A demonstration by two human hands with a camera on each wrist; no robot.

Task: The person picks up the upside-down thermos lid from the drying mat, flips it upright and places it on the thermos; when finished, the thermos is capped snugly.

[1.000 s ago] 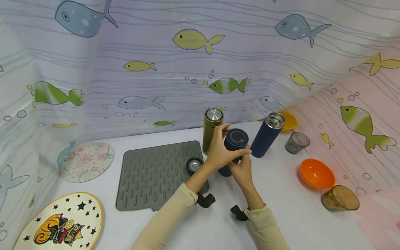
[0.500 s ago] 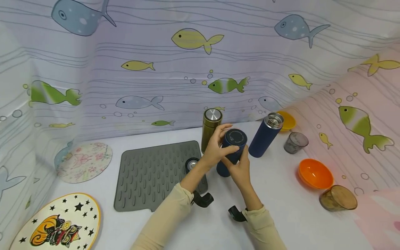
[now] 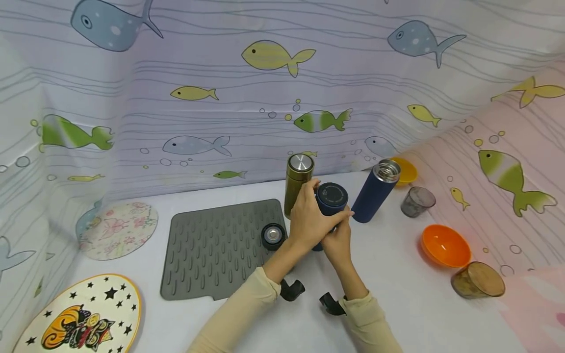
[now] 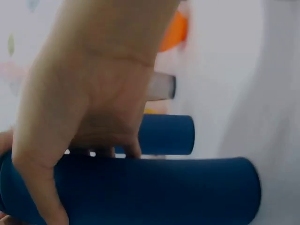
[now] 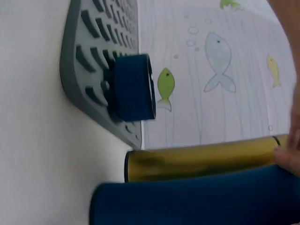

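A dark blue thermos (image 3: 332,195) stands upright between both hands, its round dark top showing printed marks. My left hand (image 3: 307,215) grips its upper part, thumb across the front and fingers behind. Lower down, my right hand (image 3: 339,247) holds the body. In the left wrist view the right hand (image 4: 112,93) has its thumb on the near side of the thermos (image 4: 159,190) and fingers on the far side. Whether the base touches the table cannot be told. Close behind on the left is a gold thermos (image 3: 295,191); a second blue thermos (image 3: 375,193) without a lid is at right.
A loose blue lid (image 3: 273,236) lies on the grey ridged mat (image 3: 216,245). Two plates are at left, one with an owl picture (image 3: 101,304). On the right are a yellow bowl (image 3: 405,171), grey glass (image 3: 417,201), orange bowl (image 3: 446,245) and amber glass (image 3: 478,280).
Half a second ago my left thumb lay further left on the thermos; it now reaches right, to the right hand's fingertips. The left hand has turned over the upper part.
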